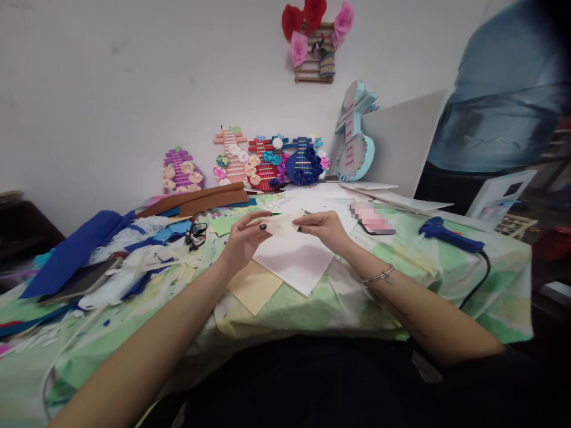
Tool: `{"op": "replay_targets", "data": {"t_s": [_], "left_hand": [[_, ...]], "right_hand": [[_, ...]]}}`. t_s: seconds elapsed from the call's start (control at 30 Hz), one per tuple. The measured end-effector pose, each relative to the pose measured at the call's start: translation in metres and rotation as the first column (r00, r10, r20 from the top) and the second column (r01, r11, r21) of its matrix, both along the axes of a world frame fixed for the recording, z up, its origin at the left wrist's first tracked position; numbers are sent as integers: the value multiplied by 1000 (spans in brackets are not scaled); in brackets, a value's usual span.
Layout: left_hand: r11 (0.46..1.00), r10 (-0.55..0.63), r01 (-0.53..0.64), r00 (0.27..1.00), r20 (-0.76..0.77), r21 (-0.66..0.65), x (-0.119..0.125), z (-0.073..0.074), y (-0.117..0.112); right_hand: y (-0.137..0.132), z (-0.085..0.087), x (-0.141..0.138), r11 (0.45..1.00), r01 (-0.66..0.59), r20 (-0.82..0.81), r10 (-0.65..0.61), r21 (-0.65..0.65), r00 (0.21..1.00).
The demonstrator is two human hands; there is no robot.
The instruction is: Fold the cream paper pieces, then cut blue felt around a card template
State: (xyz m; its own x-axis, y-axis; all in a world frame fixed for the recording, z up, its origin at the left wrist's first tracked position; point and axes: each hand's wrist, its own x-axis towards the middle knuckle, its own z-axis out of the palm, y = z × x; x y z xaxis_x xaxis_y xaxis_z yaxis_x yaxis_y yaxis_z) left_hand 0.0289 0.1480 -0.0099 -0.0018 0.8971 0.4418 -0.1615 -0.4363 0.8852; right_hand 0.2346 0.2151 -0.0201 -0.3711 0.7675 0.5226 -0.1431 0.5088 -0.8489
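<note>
My left hand (244,236) and my right hand (322,226) meet over the middle of the table, both pinching a small pale cream piece of paper (282,224) between fingertips. Its left end is in my left fingers, its right end in my right fingers. Below them lies a white sheet (294,258) on a tan sheet (253,287). My right wrist wears a thin bracelet (378,276).
A blue glue gun (448,235) with a black cord lies at the right. Scissors (195,233), blue felt (75,246), brown strips (200,201) and scraps crowd the left. Several paper guitar crafts (267,163) lean on the wall. A phone (375,219) lies behind my hands.
</note>
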Motion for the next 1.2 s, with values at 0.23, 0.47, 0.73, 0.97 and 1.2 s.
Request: {"op": "replay_targets", "data": {"t_s": [0.23, 0.47, 0.73, 0.97, 1.2], "left_hand": [[996, 85, -81, 991, -102, 44, 3, -7, 2], [974, 219, -212, 972, -87, 85, 4, -9, 4], [975, 220, -218, 973, -66, 42, 6, -8, 0], [954, 297, -293, 953, -68, 65, 4, -11, 6], [946, 317, -308, 944, -93, 101, 6, -8, 3]], "right_hand": [[-3, 2, 3, 998, 44, -6, -44, 41, 999], [-3, 0, 2, 994, 54, 26, -56, 92, 998], [-2, -2, 2, 984, 62, 40, -70, 165, 997], [-3, -1, 0, 979, 77, 5, -79, 188, 997], [-2, -1, 0, 978, 84, -18, -82, 193, 996]]}}
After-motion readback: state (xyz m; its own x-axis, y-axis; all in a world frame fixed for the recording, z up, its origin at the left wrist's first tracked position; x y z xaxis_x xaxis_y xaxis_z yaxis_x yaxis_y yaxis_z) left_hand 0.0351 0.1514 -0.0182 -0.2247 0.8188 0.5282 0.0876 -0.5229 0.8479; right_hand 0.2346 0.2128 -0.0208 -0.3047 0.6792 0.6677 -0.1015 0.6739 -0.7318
